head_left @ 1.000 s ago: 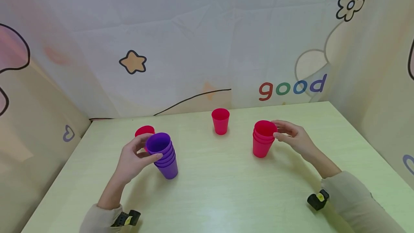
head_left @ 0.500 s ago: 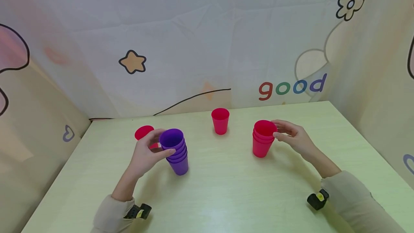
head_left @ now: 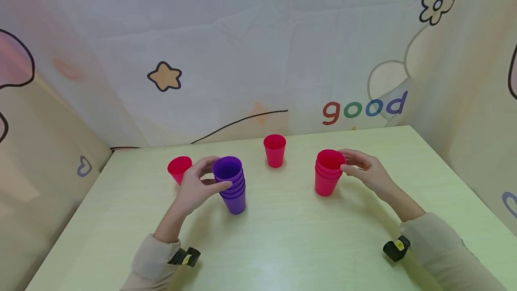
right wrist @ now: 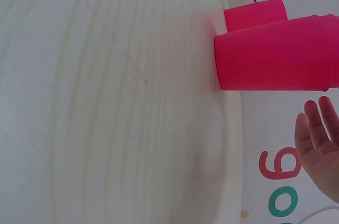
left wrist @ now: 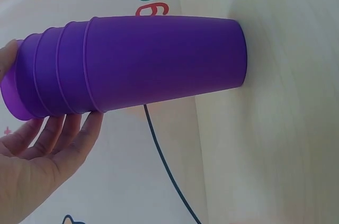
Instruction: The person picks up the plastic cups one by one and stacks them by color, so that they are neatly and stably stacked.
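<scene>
My left hand grips a stack of nested purple cups near the rims, thumb on the near side and fingers behind. The left wrist view shows several rims of the purple cups close together; whether the base touches the table cannot be told. On the right, my right hand holds a shorter stack of nested red cups by the top rim between thumb and forefinger. In the right wrist view, the other fingers stand apart from the red stack's side. That stack is upright on the table.
A single red cup stands upright near the table's back edge, between the stacks. Another red cup stands at the left, partly behind my left hand. A pale wood-look table meets a printed cloth backdrop at the back.
My left hand has moved right and slightly away from me with the purple stack, uncovering more of the left red cup. My right hand and the red stack have stayed in place.
</scene>
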Demonstrator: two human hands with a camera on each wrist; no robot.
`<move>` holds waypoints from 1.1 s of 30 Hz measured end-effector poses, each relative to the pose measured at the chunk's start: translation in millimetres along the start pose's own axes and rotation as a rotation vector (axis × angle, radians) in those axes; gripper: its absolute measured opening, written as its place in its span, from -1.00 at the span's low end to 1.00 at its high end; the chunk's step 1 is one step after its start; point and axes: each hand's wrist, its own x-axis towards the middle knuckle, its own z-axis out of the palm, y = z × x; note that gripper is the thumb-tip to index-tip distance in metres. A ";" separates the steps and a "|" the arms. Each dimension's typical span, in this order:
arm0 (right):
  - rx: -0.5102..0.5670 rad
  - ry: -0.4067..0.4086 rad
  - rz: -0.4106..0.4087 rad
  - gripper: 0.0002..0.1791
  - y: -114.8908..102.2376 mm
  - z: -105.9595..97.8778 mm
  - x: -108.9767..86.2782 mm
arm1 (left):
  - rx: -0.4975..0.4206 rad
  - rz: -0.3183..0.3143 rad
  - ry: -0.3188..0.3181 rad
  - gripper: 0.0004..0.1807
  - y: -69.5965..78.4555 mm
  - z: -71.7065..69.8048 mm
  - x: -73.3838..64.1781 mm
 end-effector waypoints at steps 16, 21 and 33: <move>0.012 -0.004 -0.025 -0.44 1.9 0.7 1.2 | 0.067 0.038 0.017 -0.31 -1.7 -20.6 -12.9; 0.006 -0.003 -0.024 -0.43 2.4 0.0 0.6 | 0.084 0.028 0.057 -0.37 -5.5 -31.4 -21.4; -0.003 0.002 -0.022 -0.43 3.4 0.4 1.2 | 0.169 -0.012 0.175 -0.44 -23.0 -52.1 -27.0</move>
